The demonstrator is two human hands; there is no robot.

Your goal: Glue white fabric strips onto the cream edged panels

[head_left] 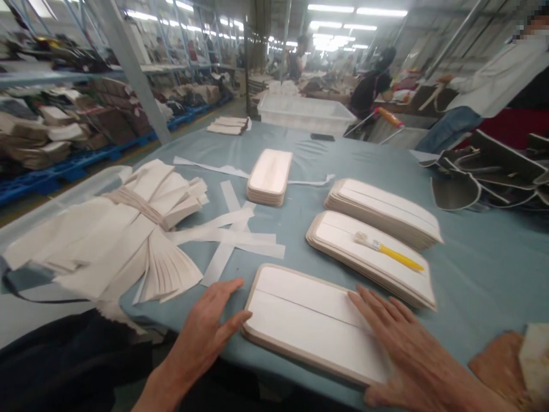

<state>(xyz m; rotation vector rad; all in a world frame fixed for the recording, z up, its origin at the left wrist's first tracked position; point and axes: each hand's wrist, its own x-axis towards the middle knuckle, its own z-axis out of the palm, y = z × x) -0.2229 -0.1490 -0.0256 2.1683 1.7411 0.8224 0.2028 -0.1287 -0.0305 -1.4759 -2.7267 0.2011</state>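
Note:
A long white panel with rounded corners and a beige border (309,312) lies on the blue-green table cover in front of me, a dark line running along its length. At its left end is my left hand (208,326), fingers apart, the thumb near or touching the edge. My right hand (394,337) rests with outstretched fingers over the panel's right end, hiding that corner. Just beyond lies a stack of similar panels (334,229), and on top of it a brush with a yellow handle (388,252). A second stack (386,203) sits behind that one.
Left, a tied bundle of cream fabric pieces (107,234) lies near loose white strips (227,237). A smaller stack (270,171) sits mid-table. A white plastic bin (306,111) stands at the far edge, dark curved pieces (484,171) at right. A co-worker (501,80) stands beyond.

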